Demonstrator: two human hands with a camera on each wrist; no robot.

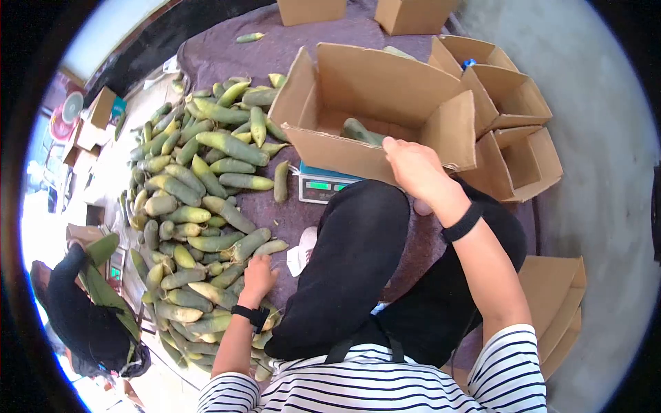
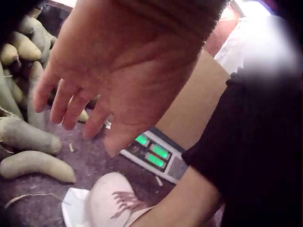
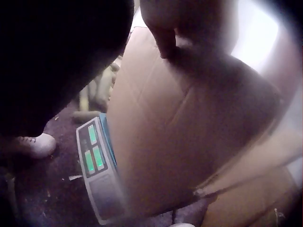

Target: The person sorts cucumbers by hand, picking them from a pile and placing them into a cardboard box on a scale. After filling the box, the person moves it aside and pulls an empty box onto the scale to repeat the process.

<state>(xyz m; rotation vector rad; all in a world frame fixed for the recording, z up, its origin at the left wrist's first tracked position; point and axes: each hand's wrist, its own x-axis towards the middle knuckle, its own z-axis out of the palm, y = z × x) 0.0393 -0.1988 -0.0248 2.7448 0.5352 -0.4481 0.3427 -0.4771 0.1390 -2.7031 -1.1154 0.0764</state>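
My right hand [image 1: 416,168] grips the near rim of a large open cardboard box [image 1: 344,148], with a digit down its outer wall in the right wrist view. Just inside that rim a green radish [image 1: 361,132] shows, its end next to my fingertips. The box sits on a digital scale [image 1: 318,189] with lit green displays. My left hand [image 1: 257,275] hovers at the right edge of a big pile of green radishes [image 1: 182,213]. In the left wrist view its fingers hang loosely spread, with nothing in the palm.
More open cardboard boxes [image 1: 513,96] stand at the right, and another [image 1: 558,289] behind my right arm. A purple-brown cloth [image 1: 251,206] covers the floor. My shoe [image 2: 109,198] is near the scale. Another person [image 1: 82,303] in dark clothes is at the far left.
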